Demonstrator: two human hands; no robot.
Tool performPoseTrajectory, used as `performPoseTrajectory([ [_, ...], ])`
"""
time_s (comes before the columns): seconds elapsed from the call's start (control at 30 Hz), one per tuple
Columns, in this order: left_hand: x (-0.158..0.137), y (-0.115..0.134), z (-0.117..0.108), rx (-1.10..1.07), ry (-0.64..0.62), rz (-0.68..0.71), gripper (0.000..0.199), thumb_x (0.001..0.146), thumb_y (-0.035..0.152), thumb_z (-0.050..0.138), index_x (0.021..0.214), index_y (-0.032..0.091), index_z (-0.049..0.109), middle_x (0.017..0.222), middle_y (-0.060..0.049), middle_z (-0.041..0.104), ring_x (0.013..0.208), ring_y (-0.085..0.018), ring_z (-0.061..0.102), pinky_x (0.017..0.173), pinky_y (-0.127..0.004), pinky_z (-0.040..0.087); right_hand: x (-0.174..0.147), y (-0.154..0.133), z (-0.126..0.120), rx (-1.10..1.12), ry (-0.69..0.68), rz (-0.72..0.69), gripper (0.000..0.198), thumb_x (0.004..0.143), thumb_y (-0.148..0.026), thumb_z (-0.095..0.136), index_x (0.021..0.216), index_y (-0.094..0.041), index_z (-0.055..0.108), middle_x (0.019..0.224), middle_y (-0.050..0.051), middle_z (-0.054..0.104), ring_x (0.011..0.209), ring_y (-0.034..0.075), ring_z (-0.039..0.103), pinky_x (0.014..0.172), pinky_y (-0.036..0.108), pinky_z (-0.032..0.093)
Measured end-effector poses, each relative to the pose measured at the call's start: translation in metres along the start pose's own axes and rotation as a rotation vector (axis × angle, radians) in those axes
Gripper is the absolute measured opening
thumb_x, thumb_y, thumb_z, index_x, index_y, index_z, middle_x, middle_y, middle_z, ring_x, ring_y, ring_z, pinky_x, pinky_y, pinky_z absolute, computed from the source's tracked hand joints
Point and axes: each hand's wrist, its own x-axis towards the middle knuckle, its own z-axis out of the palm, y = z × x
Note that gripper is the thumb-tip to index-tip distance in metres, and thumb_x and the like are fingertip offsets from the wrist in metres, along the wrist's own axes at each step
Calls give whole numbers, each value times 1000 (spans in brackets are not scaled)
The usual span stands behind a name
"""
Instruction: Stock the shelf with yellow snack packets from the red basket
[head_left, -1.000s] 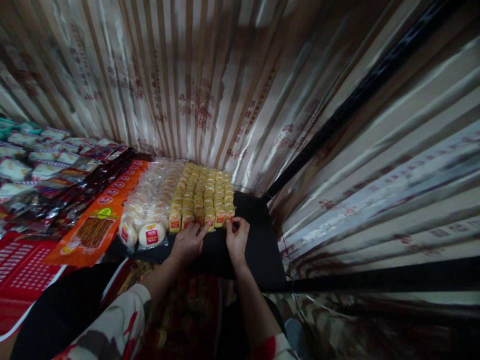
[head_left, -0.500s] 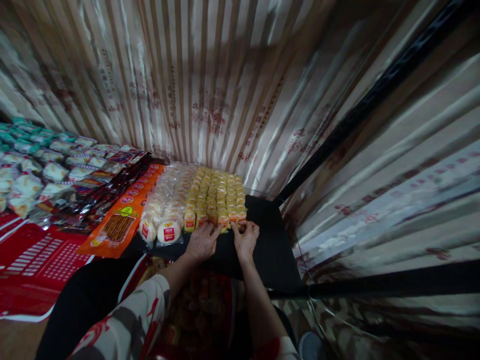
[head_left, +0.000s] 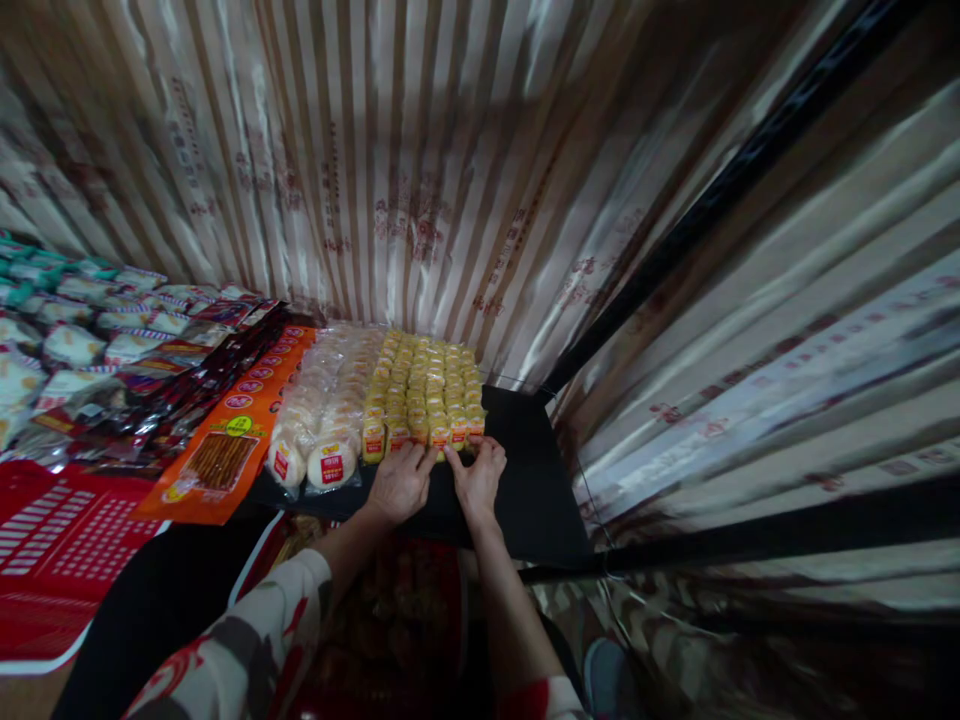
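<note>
Several rows of small yellow-wrapped snack packets (head_left: pixel 429 385) with red labels stand packed together on a black shelf board (head_left: pixel 525 480). At the front of the middle rows is my left hand (head_left: pixel 405 482), its fingers bent and pressed against the packets there. My right hand (head_left: pixel 480 480) grips the front packets at the right end, thumb and forefinger on either side. The fingers partly cover the front labels. Left of these packets lie two rows of round white cakes (head_left: pixel 332 465) in clear wrap with red labels.
Beside the white cakes lies an orange snack bag (head_left: pixel 217 460). Farther left are dark red packets (head_left: pixel 202 365), white packets (head_left: pixel 71 345) and a red basket (head_left: pixel 60 560). Below my arms sits a red container of packets. A striped curtain (head_left: pixel 420 180) and black frame bar (head_left: pixel 637 290) enclose the shelf.
The view has shifted slightly, so the shelf appears a little farther left. My right thumb has moved slightly left along the packet fronts; my left hand stays at the middle rows.
</note>
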Motion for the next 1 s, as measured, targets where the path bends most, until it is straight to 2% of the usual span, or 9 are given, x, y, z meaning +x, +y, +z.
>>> performPoseTrajectory([
  [0.17, 1, 0, 1, 14, -18, -4, 44, 79, 17, 46, 124, 16, 49, 97, -10, 55, 92, -24, 49, 78, -38, 46, -1, -5, 4, 101, -28, 16, 39, 79, -49, 54, 98, -16, 54, 103, 13, 47, 94, 24, 49, 88, 42, 43],
  [0.33, 1, -1, 1, -3, -19, 1, 44, 80, 18, 44, 124, 17, 50, 97, -10, 56, 92, -24, 50, 79, -38, 46, 3, -8, 0, 210, -31, 109, 28, 83, -43, 49, 93, -17, 54, 100, 11, 46, 85, 19, 52, 81, 36, 49],
  [0.5, 1, -1, 2, -1, 1, 9, 43, 80, 17, 43, 123, 16, 51, 96, -10, 56, 92, -24, 50, 79, -37, 46, 8, -11, 1, 268, -8, 179, 31, 77, -41, 57, 98, -19, 52, 100, 9, 45, 79, 17, 54, 73, 34, 52],
  [0.63, 1, -1, 2, 26, 2, 16, 45, 80, 18, 44, 124, 16, 50, 97, -10, 56, 91, -24, 50, 79, -37, 46, 13, -8, 5, 289, -14, 172, 31, 75, -40, 59, 97, -18, 52, 99, 8, 46, 78, 16, 54, 76, 35, 52],
  [1.0, 1, -1, 4, -15, -3, 25, 45, 80, 18, 43, 125, 16, 49, 98, -10, 56, 92, -23, 50, 78, -36, 47, 16, -7, 7, 300, -21, 189, 33, 74, -41, 59, 96, -18, 51, 98, 9, 49, 76, 16, 54, 70, 33, 52],
])
